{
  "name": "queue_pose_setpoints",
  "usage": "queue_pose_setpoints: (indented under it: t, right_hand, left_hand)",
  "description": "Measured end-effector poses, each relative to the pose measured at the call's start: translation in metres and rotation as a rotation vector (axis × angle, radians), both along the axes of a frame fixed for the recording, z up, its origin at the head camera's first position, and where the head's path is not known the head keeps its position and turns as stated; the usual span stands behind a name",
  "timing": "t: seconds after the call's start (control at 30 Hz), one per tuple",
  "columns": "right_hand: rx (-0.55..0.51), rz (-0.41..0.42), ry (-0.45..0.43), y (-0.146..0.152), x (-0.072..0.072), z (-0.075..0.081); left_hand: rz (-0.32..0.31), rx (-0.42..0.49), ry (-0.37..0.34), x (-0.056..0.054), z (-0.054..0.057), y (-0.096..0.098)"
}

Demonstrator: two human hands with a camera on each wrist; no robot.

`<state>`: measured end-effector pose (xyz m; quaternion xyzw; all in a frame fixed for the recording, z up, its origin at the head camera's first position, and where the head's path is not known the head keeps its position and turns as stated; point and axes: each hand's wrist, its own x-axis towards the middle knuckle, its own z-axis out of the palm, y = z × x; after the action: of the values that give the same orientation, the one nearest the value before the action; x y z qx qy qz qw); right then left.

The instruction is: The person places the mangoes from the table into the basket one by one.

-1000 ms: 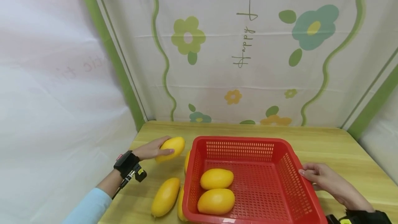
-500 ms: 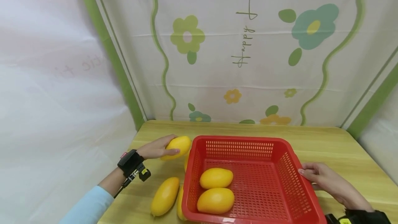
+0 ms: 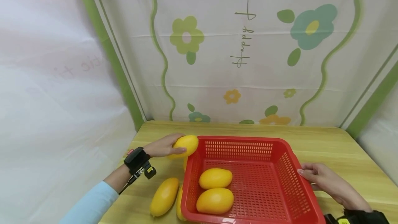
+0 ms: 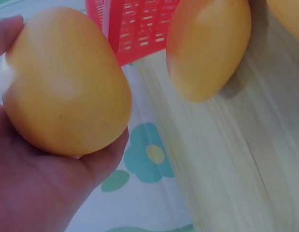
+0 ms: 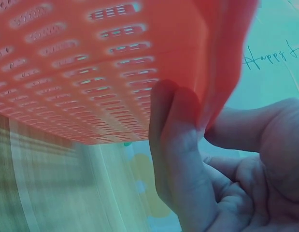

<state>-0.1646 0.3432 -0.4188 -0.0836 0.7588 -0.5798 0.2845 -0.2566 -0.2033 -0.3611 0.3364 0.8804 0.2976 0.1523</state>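
Observation:
My left hand point(image 3: 164, 146) grips a yellow mango point(image 3: 188, 143) at the back left corner of a red plastic basket point(image 3: 236, 138). In the left wrist view the held mango point(image 4: 67, 82) sits between thumb and fingers, raised over the table. My right hand point(image 3: 326, 180) pinches the basket's right rim; the right wrist view has its fingers against the outer wall and the thumb over the edge point(image 5: 221, 72). Two mangoes lie inside the basket along its left side, a rear one point(image 3: 216, 178) and a front one point(image 3: 215, 201).
Left of the basket a mango point(image 3: 164, 197) lies on the wooden table point(image 3: 140, 182). Two more, one nearer point(image 3: 179, 205) and one farther back point(image 3: 185, 163), are partly hidden by the basket's left wall. A flowered white curtain point(image 3: 217, 61) hangs behind.
My left hand has carried the mango to the right and slightly up, from beside the basket to its back left corner. The right hand stays on the rim.

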Motion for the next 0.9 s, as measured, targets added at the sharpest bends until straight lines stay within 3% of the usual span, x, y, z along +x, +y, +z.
queue_pose_setpoints:
  t: [0.4, 0.9]
  right_hand:
    - [-0.030, 0.008, -0.013, 0.002, 0.000, -0.003]
    - [-0.031, -0.002, 0.013, -0.001, 0.001, -0.003]
  left_hand:
    - [-0.023, -0.003, -0.024, 0.003, 0.006, 0.018]
    - [-0.102, -0.050, -0.007, 0.001, 0.014, 0.050]
